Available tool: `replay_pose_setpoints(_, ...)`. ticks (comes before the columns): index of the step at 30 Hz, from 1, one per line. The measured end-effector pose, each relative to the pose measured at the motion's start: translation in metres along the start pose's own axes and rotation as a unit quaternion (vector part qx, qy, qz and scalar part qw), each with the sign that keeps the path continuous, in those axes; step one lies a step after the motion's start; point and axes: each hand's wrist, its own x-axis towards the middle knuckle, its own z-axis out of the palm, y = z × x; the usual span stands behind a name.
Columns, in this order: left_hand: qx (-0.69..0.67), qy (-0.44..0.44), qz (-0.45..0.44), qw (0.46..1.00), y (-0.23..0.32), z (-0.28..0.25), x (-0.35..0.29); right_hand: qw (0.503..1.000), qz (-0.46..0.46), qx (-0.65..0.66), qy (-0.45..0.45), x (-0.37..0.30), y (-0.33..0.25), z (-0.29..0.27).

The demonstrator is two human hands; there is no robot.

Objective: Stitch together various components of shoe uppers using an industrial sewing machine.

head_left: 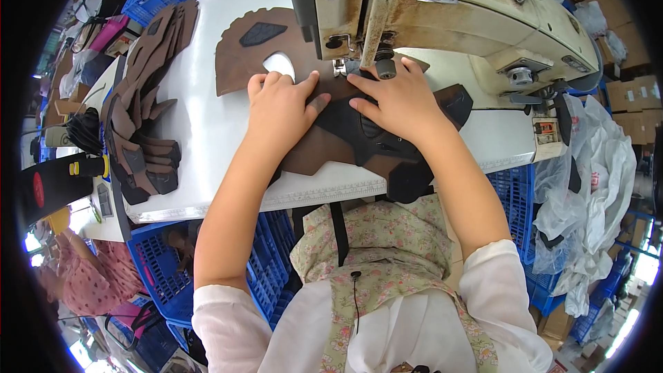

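Observation:
A large brown and black cut piece of sheet material [321,152] lies under the presser foot [339,68] of a sewing machine [442,14]. My left hand [282,107] rests on the piece just left of the foot, fingers spread and thumb pointing inward. On the other side my right hand [397,100] presses flat on it, fingers apart, its fingertips close to the foot. Beyond my left hand the brown part [238,59] carries a dark inset patch and a cut-out hole. The needle itself is too small to make out.
Stacked brown and black cut pieces [141,103] lie at the table's left. A ruler strip edges the white table [221,145] in front. Blue crates [162,269] stand below, and clear plastic bags [587,193] hang at the right. Another person in pink [100,276] is at lower left.

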Motion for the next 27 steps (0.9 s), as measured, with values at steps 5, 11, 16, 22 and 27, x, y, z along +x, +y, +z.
replay_pose_setpoints(5,0.005,0.014,-0.005,1.0,-0.005,0.006,0.006,1.0,0.005,-0.007,-0.006,0.006,0.0,0.003)
replay_pose_setpoints(11,0.011,0.014,0.017,1.0,-0.014,0.005,0.013,0.998,0.01,-0.038,0.054,0.002,-0.012,0.01)
replay_pose_setpoints(16,0.011,0.002,0.039,0.999,-0.022,0.003,0.02,0.998,0.051,0.003,0.04,0.002,-0.026,0.006)
replay_pose_setpoints(22,0.029,-0.021,0.072,0.997,-0.033,0.002,0.032,0.997,0.058,0.046,0.021,0.003,-0.03,0.001)
replay_pose_setpoints(27,0.056,-0.057,0.079,0.994,-0.03,-0.007,0.04,0.995,0.016,0.095,-0.011,0.005,-0.012,-0.008)
